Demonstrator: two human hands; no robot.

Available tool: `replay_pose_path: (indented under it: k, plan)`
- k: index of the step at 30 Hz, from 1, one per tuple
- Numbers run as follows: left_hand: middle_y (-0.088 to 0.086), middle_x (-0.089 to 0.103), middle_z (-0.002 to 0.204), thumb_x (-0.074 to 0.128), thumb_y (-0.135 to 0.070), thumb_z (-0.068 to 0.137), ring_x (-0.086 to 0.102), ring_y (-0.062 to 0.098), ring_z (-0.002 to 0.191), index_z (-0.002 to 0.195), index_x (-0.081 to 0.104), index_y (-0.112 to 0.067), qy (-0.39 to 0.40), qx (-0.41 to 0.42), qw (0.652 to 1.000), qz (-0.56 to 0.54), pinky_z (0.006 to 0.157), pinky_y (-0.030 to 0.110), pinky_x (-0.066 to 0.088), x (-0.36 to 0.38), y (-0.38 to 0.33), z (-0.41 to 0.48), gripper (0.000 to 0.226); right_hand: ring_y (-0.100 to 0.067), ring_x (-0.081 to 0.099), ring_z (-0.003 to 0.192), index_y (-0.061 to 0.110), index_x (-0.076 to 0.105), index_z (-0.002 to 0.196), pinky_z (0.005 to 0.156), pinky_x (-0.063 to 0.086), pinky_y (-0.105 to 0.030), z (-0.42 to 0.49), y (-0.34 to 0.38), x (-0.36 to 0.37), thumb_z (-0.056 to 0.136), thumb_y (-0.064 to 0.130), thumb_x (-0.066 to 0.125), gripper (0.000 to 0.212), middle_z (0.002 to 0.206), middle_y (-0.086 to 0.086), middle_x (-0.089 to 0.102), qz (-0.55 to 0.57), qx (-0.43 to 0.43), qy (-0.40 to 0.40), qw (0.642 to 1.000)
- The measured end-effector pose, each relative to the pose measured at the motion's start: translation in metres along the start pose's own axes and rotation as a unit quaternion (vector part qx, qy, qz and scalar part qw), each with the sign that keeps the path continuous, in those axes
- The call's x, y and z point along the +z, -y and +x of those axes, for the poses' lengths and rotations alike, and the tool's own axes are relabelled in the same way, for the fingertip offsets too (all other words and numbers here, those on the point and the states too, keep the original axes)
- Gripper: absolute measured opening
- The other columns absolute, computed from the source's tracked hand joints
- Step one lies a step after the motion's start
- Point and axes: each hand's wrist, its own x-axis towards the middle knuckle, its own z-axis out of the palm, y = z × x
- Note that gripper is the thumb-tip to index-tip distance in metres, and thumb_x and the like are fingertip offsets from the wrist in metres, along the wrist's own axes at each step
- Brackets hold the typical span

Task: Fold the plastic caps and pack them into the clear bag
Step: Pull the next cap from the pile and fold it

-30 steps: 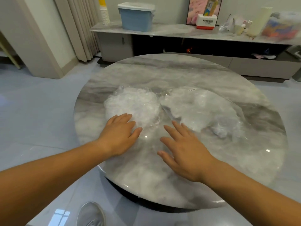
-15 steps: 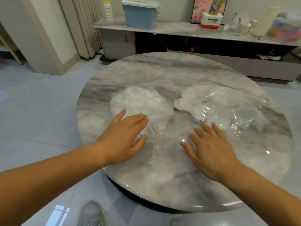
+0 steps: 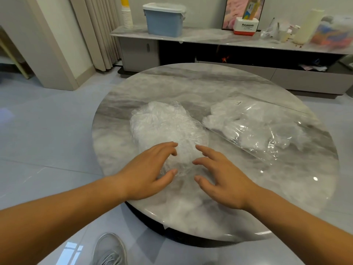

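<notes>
Some caps (image 3: 229, 121) fill the bag (image 3: 277, 131); a loose pile (image 3: 168, 129) lies unfolded. Left hand (image 3: 147, 175) and right hand (image 3: 223, 180) flank it, fingers (image 3: 164, 147) spread, empty.

A round table (image 3: 191, 88) with a grey-and-white marble top stands on a dark base over a glossy pale grey tiled floor (image 3: 47, 131). The tiles reflect a bright window patch (image 3: 73, 251) near the bottom edge. Behind the table a long low cabinet (image 3: 210, 38) with a marble top and a dark open recess runs along the far wall. On it stand a stack of paper cups (image 3: 127, 16), a blue storage box (image 3: 164, 22) with a pale lid, a white-and-red Panasonic box (image 3: 246, 27) and a cream cylinder (image 3: 309, 25). A pink framed picture (image 3: 235, 10) leans against the wall. Beige pleated curtains (image 3: 99, 31) hang at the left, beside a cream pillar (image 3: 57, 44).
</notes>
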Motion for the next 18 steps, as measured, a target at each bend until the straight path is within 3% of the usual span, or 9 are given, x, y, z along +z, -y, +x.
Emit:
replay_pose_path:
  k: [3, 5, 9, 11, 13, 15, 18]
  plan:
    - [-0.019, 0.032, 0.156, 0.044, -0.048, 0.097, 0.026, -0.005, 0.143, 0.152, 0.031, -0.029, -0.034, 0.017, 0.996, -0.077, 0.114, 0.016, 0.029, -0.007, -0.017, 0.0, 0.059, -0.006, 0.016, 0.152, 0.035, 0.069, 0.122, 0.119, 0.026, -0.033, -0.001, 0.004, -0.006, 0.091, 0.056, 0.048, 0.043, 0.165, 0.017, 0.022, 0.036, -0.04, -0.023, 0.998]
    - [-0.023, 0.035, 0.152, 0.047, -0.042, 0.096, 0.03, -0.004, 0.143, 0.151, 0.03, -0.032, -0.038, 0.008, 0.984, -0.173, 0.113, 0.016, 0.03, -0.006, -0.029, -0.001, 0.059, -0.008, 0.01, 0.154, 0.04, 0.072, 0.118, 0.119, 0.019, -0.035, -0.008, 0.007, -0.01, 0.095, 0.057, 0.046, 0.039, 0.165, 0.017, 0.023, 0.004, -0.063, -0.032, 0.997]
    - [-0.022, 0.042, 0.149, 0.049, -0.038, 0.094, 0.034, -0.003, 0.142, 0.143, 0.041, -0.033, 0.022, -0.054, 0.921, -0.385, 0.118, 0.027, 0.032, 0.008, -0.052, 0.001, 0.049, -0.003, 0.001, 0.154, 0.04, 0.054, 0.143, 0.12, 0.01, -0.033, -0.034, 0.002, -0.01, 0.097, 0.074, 0.019, 0.066, 0.166, 0.02, 0.016, -0.046, -0.048, 0.027, 0.997]
    - [-0.018, 0.049, 0.146, 0.049, -0.031, 0.095, 0.039, -0.005, 0.139, 0.14, 0.046, -0.028, 0.054, -0.07, 0.906, -0.413, 0.118, 0.024, 0.033, 0.013, -0.057, 0.002, 0.046, 0.003, 0.0, 0.152, 0.037, 0.045, 0.151, 0.121, 0.008, -0.029, -0.045, -0.005, -0.008, 0.094, 0.078, 0.009, 0.079, 0.165, 0.022, 0.019, -0.053, -0.027, 0.053, 0.997]
    - [-0.019, 0.049, 0.145, 0.048, -0.032, 0.095, 0.039, -0.008, 0.137, 0.141, 0.046, -0.027, 0.072, -0.058, 0.922, -0.375, 0.113, 0.02, 0.036, 0.014, -0.054, 0.001, 0.046, 0.007, 0.008, 0.15, 0.033, 0.043, 0.152, 0.122, 0.011, -0.026, -0.054, -0.012, -0.009, 0.092, 0.079, 0.004, 0.085, 0.161, 0.023, 0.028, -0.052, -0.003, 0.054, 0.997]
    - [-0.021, 0.04, 0.15, 0.047, -0.041, 0.097, 0.036, -0.007, 0.139, 0.145, 0.041, -0.032, 0.035, -0.032, 0.963, -0.265, 0.108, 0.019, 0.04, 0.013, -0.046, 0.002, 0.048, 0.006, 0.027, 0.146, 0.032, 0.051, 0.148, 0.12, 0.021, -0.028, -0.063, -0.018, -0.012, 0.096, 0.075, 0.005, 0.082, 0.155, 0.022, 0.042, -0.069, 0.003, 0.045, 0.997]
    - [-0.015, 0.014, 0.164, 0.036, -0.054, 0.102, 0.01, -0.003, 0.148, 0.156, 0.022, -0.029, 0.003, -0.063, 0.994, -0.092, 0.121, 0.025, 0.02, 0.015, -0.034, 0.009, 0.061, 0.0, 0.051, 0.129, 0.029, 0.066, 0.13, 0.11, 0.033, -0.026, -0.077, -0.027, -0.015, 0.103, 0.064, 0.011, 0.071, 0.138, 0.018, 0.061, -0.08, -0.01, 0.01, 0.997]
